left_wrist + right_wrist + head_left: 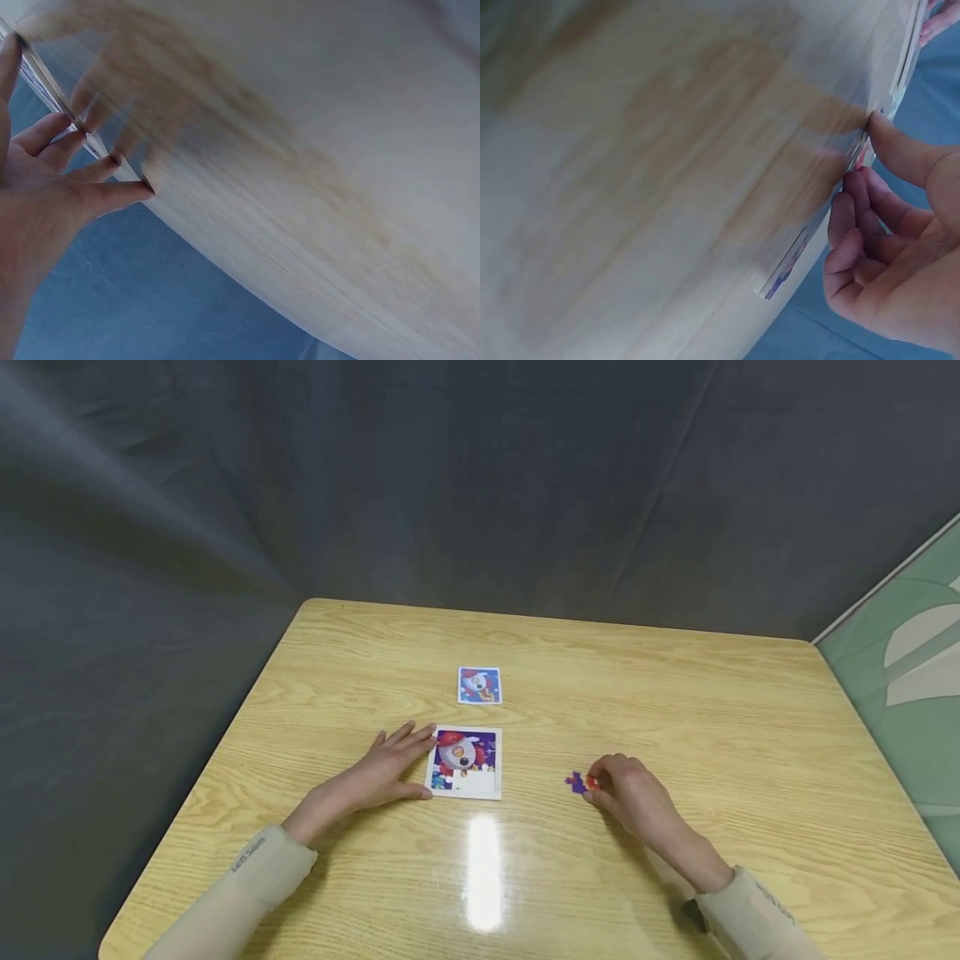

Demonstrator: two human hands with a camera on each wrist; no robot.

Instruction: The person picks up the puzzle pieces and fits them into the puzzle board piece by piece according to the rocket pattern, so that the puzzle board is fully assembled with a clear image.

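A square jigsaw puzzle in a white tray (487, 793) lies on the table, its picture filled in except for a white gap at the lower right. My left hand (382, 770) rests at the tray's left side, fingers spread, fingertips on its border. To the right, my right hand (633, 797) pinches an orange-red puzzle piece (592, 782) between thumb and fingers, low at the tabletop. A purple puzzle piece (576, 782) shows just left of those fingertips. In the right wrist view another puzzle piece (784, 266) lies flat on the table beside the curled fingers.
Behind the tray lies a small picture card (480, 685) with a similar character. The wooden table (675, 693) has a bright light reflection in front of the tray. A dark curtain (480, 485) hangs behind it, and a green patterned panel (915, 652) stands at the right.
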